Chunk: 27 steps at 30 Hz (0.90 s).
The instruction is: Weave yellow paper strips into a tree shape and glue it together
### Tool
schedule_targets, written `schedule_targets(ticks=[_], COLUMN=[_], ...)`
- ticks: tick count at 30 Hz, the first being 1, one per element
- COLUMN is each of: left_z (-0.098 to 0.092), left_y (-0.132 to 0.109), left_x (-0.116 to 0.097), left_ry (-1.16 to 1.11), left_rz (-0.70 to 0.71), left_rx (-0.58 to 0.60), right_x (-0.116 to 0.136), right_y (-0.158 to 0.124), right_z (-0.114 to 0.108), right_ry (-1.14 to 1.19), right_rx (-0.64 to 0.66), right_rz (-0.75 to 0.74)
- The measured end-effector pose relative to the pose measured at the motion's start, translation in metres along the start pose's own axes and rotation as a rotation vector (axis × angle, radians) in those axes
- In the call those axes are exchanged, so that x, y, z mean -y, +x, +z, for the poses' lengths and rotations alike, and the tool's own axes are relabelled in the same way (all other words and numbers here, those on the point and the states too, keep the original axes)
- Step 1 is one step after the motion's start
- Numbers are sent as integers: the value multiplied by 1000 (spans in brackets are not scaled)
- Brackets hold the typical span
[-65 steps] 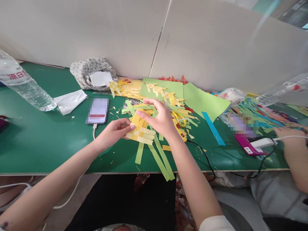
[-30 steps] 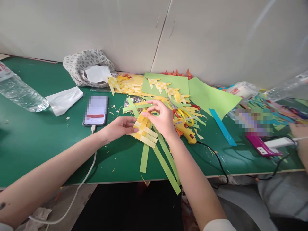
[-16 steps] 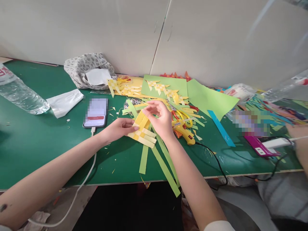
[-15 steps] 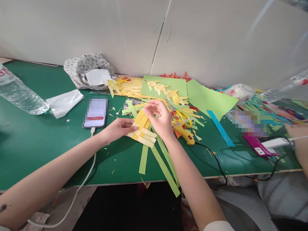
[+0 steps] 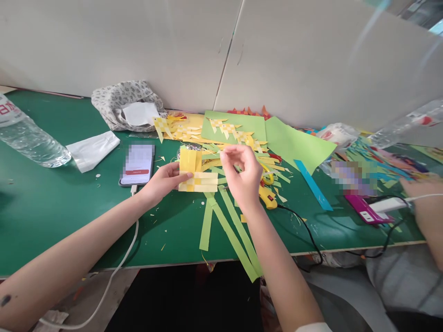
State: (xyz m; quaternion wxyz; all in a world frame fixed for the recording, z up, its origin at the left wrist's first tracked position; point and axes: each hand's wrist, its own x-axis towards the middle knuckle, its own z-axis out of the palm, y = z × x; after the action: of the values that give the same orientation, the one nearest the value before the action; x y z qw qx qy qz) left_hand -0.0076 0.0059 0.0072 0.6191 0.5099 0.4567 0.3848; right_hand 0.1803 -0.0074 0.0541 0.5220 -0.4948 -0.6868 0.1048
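Observation:
My left hand [image 5: 168, 181] pinches the left edge of a woven paper piece [image 5: 204, 181], its thumb on the front. The weave is a yellow and cream check. Wide yellow strips stand up from its top and cream strips point right. To the right of the piece, my right hand [image 5: 243, 173] is raised with its fingers curled and fingertips together. Whether something small is between them cannot be made out. Behind this hand, a yellow glue gun [image 5: 268, 197] and a yellow looped handle [image 5: 267, 174] are partly hidden. Long green paper strips [image 5: 230, 226] hang over the table's front edge.
Woven yellow paper fish [image 5: 224, 127] lie on green and yellow sheets at the back. A charging phone [image 5: 139, 161], a water bottle [image 5: 32, 133] and a cloth bag [image 5: 112, 103] are at left. At right are a blue strip [image 5: 313, 185], a magenta power strip [image 5: 367, 210] and another person's arm [image 5: 424, 212].
My left hand has turned the woven piece upright and shifted it slightly left. My right hand has come off its yellow strips and moved right, its fingers drawn together.

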Motion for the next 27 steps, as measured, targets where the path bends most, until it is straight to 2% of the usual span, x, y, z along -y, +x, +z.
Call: schedule_targets(ticks=[2,4,6,8,10,12,15,18,20,23,25,27], left_z=[-2,-4,-4,-4,-4,-5,-6,-8,-8,-9,-9,-7], left_y=[1,1,0,-1,-1,0,1,1,1,0,-2,-4], left_x=[1,0,-2,-5,-7,-9,-9,-9,-10,-12,-14,-16], left_ry=[-32,-66,-108,-157,-207,-251,-313,-361,-375,-368,-329,-218], left_rz=[40,81,115,141,157,159,162,166,161,129,66,-32], left_rx=[-63,-122,-156,-160,-161,-170,-180,-165,-154,-139,-99,5], right_x=[19,36,48,51,48,40,26,13,7,5,5,6], right_y=[-20,-51,-86,-116,-131,-130,-109,-83,-71,-58,-53,-51], right_z=[-11,-20,-25,-24,-19,-9,10,26,26,9,-10,-27], right_ry=[-150,-334,-494,-599,-656,-669,-653,-658,-650,-540,-422,-343], right_rx=[182,441,592,622,639,680,727,682,614,373,157,48], right_rz=[-82,-157,-201,-241,-264,-260,-242,-239,-269,-278,-189,-96])
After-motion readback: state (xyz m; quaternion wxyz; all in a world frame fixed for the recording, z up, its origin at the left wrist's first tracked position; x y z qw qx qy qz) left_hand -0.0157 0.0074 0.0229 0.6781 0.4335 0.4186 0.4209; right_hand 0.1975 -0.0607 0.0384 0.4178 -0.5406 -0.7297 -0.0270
